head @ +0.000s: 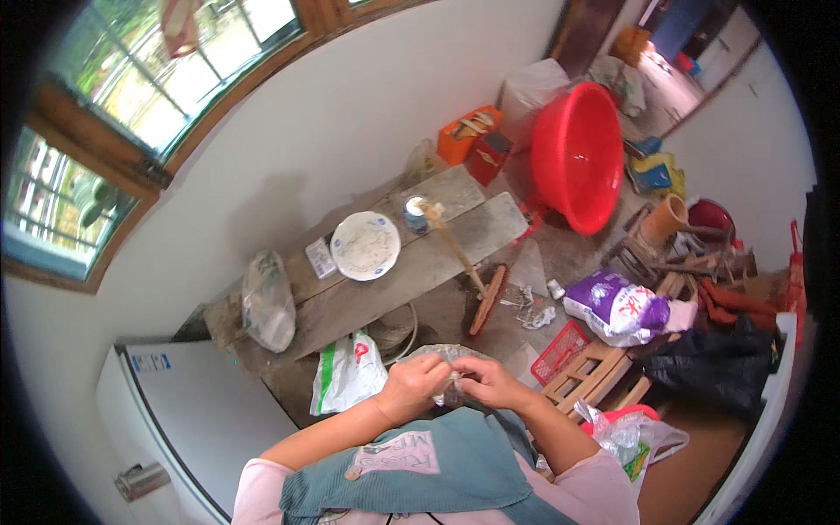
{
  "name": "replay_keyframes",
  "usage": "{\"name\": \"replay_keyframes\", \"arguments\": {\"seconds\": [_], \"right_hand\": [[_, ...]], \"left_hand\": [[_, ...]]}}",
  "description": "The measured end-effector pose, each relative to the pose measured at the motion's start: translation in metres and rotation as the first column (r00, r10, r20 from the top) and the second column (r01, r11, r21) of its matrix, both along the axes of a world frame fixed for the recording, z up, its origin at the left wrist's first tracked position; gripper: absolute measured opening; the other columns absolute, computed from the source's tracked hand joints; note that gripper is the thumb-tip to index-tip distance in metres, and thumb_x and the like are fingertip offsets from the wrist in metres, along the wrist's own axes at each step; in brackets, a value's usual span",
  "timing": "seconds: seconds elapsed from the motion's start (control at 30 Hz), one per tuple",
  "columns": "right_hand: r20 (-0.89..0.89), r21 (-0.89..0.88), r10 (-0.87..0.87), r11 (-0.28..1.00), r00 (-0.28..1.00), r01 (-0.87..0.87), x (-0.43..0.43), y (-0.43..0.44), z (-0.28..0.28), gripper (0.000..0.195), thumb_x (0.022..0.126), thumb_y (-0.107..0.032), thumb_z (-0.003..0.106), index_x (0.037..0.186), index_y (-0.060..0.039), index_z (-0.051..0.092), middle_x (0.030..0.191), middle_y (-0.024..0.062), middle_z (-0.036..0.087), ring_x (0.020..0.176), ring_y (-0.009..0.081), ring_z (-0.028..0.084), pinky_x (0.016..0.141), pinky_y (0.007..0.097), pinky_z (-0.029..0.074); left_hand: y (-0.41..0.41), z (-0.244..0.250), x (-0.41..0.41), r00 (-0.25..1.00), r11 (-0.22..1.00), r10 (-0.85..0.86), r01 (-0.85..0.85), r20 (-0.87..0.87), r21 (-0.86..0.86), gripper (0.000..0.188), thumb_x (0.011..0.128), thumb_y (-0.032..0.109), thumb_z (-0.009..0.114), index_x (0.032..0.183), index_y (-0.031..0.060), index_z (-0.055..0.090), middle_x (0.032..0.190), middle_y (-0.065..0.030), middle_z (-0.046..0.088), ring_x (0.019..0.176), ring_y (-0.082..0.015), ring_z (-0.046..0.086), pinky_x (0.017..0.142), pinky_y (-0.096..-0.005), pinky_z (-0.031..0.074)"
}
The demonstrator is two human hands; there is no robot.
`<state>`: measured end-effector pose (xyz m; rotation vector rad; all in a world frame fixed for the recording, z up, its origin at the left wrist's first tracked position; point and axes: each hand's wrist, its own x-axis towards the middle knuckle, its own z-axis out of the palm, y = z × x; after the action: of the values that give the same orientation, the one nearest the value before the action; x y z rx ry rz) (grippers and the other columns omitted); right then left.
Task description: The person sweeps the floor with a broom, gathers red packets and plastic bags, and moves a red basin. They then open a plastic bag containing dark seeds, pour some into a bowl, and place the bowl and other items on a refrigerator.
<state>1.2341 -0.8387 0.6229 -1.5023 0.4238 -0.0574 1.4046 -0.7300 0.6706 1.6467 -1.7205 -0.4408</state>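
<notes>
A clear plastic bag (451, 392) is gathered between my hands in front of my chest, its crumpled top pinched together. My left hand (415, 384) grips the bunched plastic from one side. On the other side my right hand (491, 382) pinches it with thumb and fingers. The bag's lower part spreads out beyond my hands, and its contents cannot be made out. Past it, a white bowl (365, 246) with blue marks holds a pale powder on a wooden plank bench (394, 289). A small box (321, 258) and a blue can (416, 215) stand near the bowl.
A filled plastic bag (269, 302) sits at the bench's left end. A broom (489, 298) leans against the bench. Further off stands a large red basin (577, 157). To the right are a purple sack (617, 305) and wooden stools (584, 374); a white fridge (203, 387) is at left.
</notes>
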Motion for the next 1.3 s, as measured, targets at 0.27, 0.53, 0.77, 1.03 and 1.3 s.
{"name": "replay_keyframes", "arguments": {"seconds": [0.27,0.53,0.77,1.03,1.3], "right_hand": [[0.028,-0.393,0.218,0.9,0.976,-0.189,0.012,-0.02,0.034,0.014,0.074,-0.004,0.057,0.088,-0.0032,0.056,0.076,0.0135,0.056,0.068,0.031,0.055,0.06,0.0363,0.044],[-0.076,-0.835,0.305,0.501,0.949,-0.228,0.024,-0.028,0.084,0.007,0.071,-0.01,0.058,0.073,-0.0089,0.051,0.067,0.0063,0.049,0.068,0.0247,0.052,0.061,0.0352,0.041],[-0.236,-0.823,0.342,0.427,0.91,-0.374,-0.005,-0.056,0.064,0.008,0.068,-0.009,0.058,0.072,-0.0099,0.051,0.068,0.0046,0.051,0.07,0.023,0.054,0.064,0.0363,0.04],[-0.129,-0.715,0.367,0.609,0.921,-0.343,0.014,-0.03,0.04,0.008,0.077,-0.013,0.057,0.075,-0.0077,0.051,0.069,0.0091,0.053,0.07,0.0288,0.055,0.064,0.039,0.042],[0.016,-0.571,0.306,0.785,0.952,-0.242,0.045,-0.01,0.057,0.013,0.08,-0.015,0.059,0.079,-0.0046,0.052,0.072,0.0126,0.054,0.07,0.0324,0.055,0.06,0.0411,0.044]], "left_hand": [[0.001,0.006,0.009,0.983,0.982,-0.181,0.18,-0.02,-0.059,0.025,0.061,0.006,0.062,0.083,0.0071,0.051,0.073,-0.006,0.051,0.065,-0.0249,0.057,0.052,-0.0353,0.047],[0.01,0.001,0.027,0.995,0.991,-0.087,0.091,0.044,-0.103,0.019,0.07,0.012,0.066,0.087,0.0083,0.06,0.083,-0.0072,0.064,0.085,-0.0218,0.065,0.061,-0.0319,0.052],[0.047,-0.034,0.081,0.974,0.973,0.124,-0.157,0.189,0.172,0.014,0.062,0.003,0.06,0.072,0.0114,0.06,0.066,-0.007,0.061,0.063,-0.0271,0.06,0.055,-0.0374,0.048],[0.04,-0.04,0.08,0.683,0.964,0.247,-0.102,-0.687,0.245,0.02,0.088,0.012,0.052,0.073,0.0017,0.06,0.079,-0.0058,0.063,0.076,-0.0139,0.056,0.068,-0.0294,0.045],[0.022,-0.054,0.03,0.724,0.828,0.24,0.195,-0.646,0.525,0.027,0.079,0.006,0.055,0.102,0.0036,0.042,0.079,-0.0059,0.046,0.077,-0.0153,0.046,0.07,-0.0307,0.041]]}}
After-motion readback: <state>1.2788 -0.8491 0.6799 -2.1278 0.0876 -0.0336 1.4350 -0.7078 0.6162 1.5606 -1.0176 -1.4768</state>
